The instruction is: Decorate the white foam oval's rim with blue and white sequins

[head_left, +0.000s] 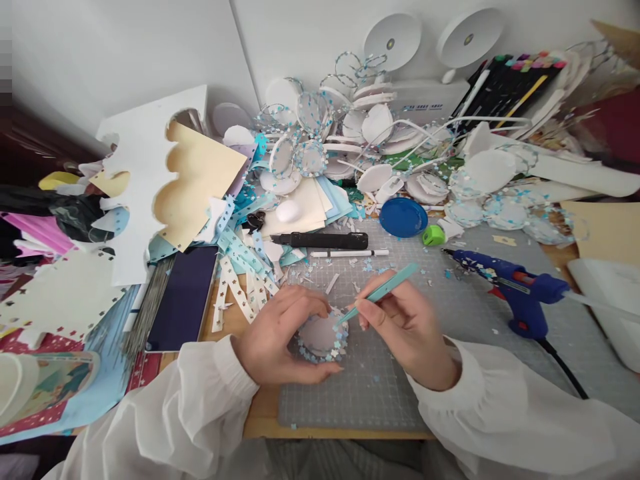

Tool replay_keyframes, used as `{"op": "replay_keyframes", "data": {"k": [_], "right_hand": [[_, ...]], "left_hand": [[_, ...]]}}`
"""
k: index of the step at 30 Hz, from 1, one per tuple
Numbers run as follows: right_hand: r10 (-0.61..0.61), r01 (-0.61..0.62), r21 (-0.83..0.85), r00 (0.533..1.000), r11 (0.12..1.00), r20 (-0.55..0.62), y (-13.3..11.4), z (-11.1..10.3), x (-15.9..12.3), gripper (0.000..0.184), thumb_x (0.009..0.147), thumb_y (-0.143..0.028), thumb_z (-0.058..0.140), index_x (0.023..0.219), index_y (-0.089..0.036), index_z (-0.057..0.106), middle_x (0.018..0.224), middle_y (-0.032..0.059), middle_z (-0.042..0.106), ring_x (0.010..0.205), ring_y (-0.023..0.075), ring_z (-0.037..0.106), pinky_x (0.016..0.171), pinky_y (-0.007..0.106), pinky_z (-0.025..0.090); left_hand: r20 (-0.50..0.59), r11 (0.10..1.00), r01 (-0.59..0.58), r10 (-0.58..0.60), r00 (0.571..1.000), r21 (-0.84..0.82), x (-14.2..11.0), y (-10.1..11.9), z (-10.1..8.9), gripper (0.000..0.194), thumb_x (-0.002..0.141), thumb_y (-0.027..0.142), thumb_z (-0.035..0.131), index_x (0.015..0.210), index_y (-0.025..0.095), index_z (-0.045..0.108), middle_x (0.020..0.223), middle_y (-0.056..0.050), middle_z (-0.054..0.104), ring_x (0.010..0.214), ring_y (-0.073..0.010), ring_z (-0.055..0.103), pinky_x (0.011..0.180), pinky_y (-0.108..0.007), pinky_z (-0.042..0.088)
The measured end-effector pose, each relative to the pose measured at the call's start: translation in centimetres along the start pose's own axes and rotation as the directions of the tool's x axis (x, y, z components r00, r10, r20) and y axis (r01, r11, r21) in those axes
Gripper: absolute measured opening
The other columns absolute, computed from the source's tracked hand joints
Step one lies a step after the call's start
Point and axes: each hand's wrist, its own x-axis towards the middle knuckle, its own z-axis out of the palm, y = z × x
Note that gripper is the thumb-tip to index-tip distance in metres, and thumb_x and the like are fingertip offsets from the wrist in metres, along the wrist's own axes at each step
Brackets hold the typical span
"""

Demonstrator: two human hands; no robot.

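Note:
My left hand curls around a small white disc rimmed with tiny blue and white stars, pressing it down on the grey cutting mat. My right hand pinches teal tweezers, whose tip touches the disc's right rim. Both wrists wear white sleeves.
A blue glue gun lies on the mat at right, its cord trailing toward me. A black knife, a white pen and a blue lid lie behind. Finished star-rimmed discs pile at the back. Paper sheets and punched strips crowd the left.

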Motion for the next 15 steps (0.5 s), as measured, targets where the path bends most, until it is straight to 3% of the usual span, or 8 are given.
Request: {"op": "replay_keyframes", "data": {"k": [15], "right_hand": [[-0.024, 0.024, -0.013, 1.000, 1.000, 0.016, -0.24, -0.05, -0.13, 0.006, 0.088, -0.018, 0.055, 0.084, -0.019, 0.060, 0.072, -0.0003, 0.055, 0.061, 0.0101, 0.054, 0.054, 0.024, 0.046]], "left_hand": [[-0.004, 1.000, -0.024, 0.024, 1.000, -0.011, 0.01, 0.01, -0.06, 0.050, 0.066, 0.043, 0.075, 0.102, 0.020, 0.049, 0.098, -0.008, 0.065, 0.089, -0.0221, 0.061, 0.078, -0.035, 0.045]]}}
